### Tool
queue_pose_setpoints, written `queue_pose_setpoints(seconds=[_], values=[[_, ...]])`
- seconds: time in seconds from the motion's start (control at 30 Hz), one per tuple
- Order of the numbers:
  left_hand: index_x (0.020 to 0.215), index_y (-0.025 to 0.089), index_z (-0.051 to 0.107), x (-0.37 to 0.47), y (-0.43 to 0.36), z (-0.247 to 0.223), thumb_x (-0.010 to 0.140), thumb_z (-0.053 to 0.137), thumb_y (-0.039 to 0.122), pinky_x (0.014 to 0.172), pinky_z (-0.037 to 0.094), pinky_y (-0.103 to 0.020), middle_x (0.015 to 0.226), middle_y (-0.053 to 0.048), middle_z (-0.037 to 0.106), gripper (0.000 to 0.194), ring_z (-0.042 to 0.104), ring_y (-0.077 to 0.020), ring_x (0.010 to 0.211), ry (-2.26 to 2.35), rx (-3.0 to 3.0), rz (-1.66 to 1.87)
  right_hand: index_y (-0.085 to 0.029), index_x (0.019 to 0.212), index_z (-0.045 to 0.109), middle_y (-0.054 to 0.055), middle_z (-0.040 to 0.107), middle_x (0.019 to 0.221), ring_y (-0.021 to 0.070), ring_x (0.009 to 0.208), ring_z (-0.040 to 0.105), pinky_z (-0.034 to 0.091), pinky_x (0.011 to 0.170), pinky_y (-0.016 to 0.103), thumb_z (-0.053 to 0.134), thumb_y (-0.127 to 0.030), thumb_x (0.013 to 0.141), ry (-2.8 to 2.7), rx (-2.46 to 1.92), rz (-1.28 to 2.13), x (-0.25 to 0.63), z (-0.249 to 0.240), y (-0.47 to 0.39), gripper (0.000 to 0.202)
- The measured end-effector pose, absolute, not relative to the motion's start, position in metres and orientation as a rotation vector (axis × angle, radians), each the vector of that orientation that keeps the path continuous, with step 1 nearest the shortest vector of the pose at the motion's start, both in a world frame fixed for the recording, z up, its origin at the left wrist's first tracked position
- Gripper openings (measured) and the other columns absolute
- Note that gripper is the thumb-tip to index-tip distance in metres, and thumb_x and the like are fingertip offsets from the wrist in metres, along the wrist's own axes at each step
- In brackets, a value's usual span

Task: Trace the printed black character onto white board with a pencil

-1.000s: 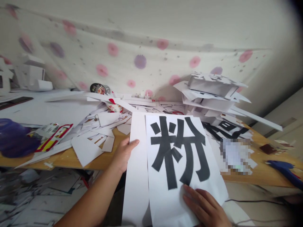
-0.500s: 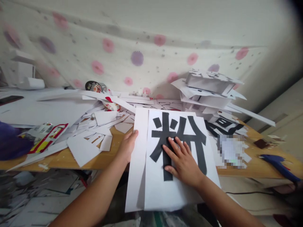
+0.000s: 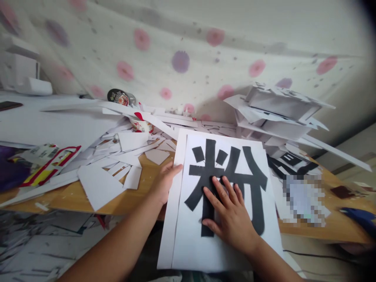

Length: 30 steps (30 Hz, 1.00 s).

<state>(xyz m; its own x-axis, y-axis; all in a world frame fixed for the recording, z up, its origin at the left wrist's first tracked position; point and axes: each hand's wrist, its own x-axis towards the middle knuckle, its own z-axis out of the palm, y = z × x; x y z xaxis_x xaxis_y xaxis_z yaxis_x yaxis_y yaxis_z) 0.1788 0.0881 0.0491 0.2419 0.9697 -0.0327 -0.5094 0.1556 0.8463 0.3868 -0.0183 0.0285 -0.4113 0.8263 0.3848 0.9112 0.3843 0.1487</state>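
A white sheet of paper [image 3: 192, 246] bearing a large bold black character [image 3: 208, 160] lies on a stiff white board [image 3: 169, 231]. The board leans over the table's front edge, and a strip of it shows along the sheet's left side. My left hand [image 3: 165, 183] grips the board's left edge, thumb on top and the other fingers mostly hidden beneath. Spread flat over the middle of the black character, my right hand [image 3: 229, 215] presses on the sheet with its fingers apart.
White offcuts [image 3: 100, 186] litter the wooden table [image 3: 147, 199]. White box-like pieces [image 3: 279, 105] are stacked at the back right. A paper cup [image 3: 141, 125] stands behind the offcuts. A blue tool [image 3: 360, 219] lies far right, a colourful packet [image 3: 51, 166] at left.
The view has shifted, so the board and sheet appear slightly larger and further right. Both hands keep nearly the same hold and place on them.
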Motion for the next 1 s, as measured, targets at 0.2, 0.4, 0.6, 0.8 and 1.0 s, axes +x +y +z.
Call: queue_pose_setpoints(seconds=[0.2, 0.4, 0.6, 0.8, 1.0], values=[[0.113, 0.017, 0.061, 0.175, 0.079, 0.049, 0.064, 0.078, 0.023, 0.068, 0.055, -0.034, 0.096, -0.008, 0.074, 0.053, 0.069, -0.0231, 0.077, 0.701, 0.941, 1.112, -0.027, 0.148, 0.036, 0.009, 0.020, 0.159, 0.0401, 0.145, 0.016, 0.021, 0.110, 0.062, 0.059, -0.056, 0.085, -2.371, -1.535, -0.521, 0.381, 0.025, -0.022, 0.073], [0.109, 0.018, 0.062, 0.175, 0.078, 0.048, 0.064, 0.077, 0.022, 0.068, 0.055, -0.034, 0.095, -0.007, 0.074, 0.048, 0.070, -0.0256, 0.081, 0.737, 0.982, 1.096, -0.026, 0.147, 0.038, 0.009, 0.023, 0.158, 0.0416, 0.143, 0.019, 0.020, 0.110, 0.062, 0.062, -0.056, 0.083, -2.366, -1.529, -0.534, 0.381, 0.024, -0.025, 0.075], [0.112, 0.020, 0.062, 0.174, 0.077, 0.048, 0.066, 0.074, 0.021, 0.069, 0.054, -0.035, 0.100, -0.008, 0.073, 0.048, 0.069, -0.0256, 0.081, 0.692, 0.971, 1.071, -0.029, 0.150, 0.031, 0.007, 0.022, 0.159, 0.0404, 0.140, 0.028, 0.024, 0.108, 0.061, 0.057, -0.051, 0.088, -2.315, -1.484, -0.562, 0.377, 0.033, -0.017, 0.071], [0.126, 0.023, 0.056, 0.176, 0.078, 0.050, 0.066, 0.071, 0.019, 0.073, 0.052, -0.031, 0.109, -0.006, 0.071, 0.062, 0.068, -0.0239, 0.087, 0.712, 1.078, 1.152, -0.027, 0.149, 0.034, 0.004, 0.019, 0.160, 0.0381, 0.144, 0.018, 0.019, 0.112, 0.059, 0.055, -0.043, 0.090, -2.360, -1.533, -0.545, 0.359, 0.046, 0.004, 0.064], [0.140, 0.027, 0.037, 0.176, 0.083, 0.040, 0.069, 0.070, 0.019, 0.070, 0.051, -0.030, 0.114, -0.008, 0.069, 0.079, 0.067, -0.0216, 0.083, 0.934, 1.211, 1.238, -0.026, 0.148, 0.035, 0.005, 0.021, 0.159, 0.0343, 0.145, 0.019, 0.023, 0.111, 0.056, 0.052, -0.041, 0.092, -2.360, -1.586, -0.499, 0.347, 0.032, 0.010, 0.061]])
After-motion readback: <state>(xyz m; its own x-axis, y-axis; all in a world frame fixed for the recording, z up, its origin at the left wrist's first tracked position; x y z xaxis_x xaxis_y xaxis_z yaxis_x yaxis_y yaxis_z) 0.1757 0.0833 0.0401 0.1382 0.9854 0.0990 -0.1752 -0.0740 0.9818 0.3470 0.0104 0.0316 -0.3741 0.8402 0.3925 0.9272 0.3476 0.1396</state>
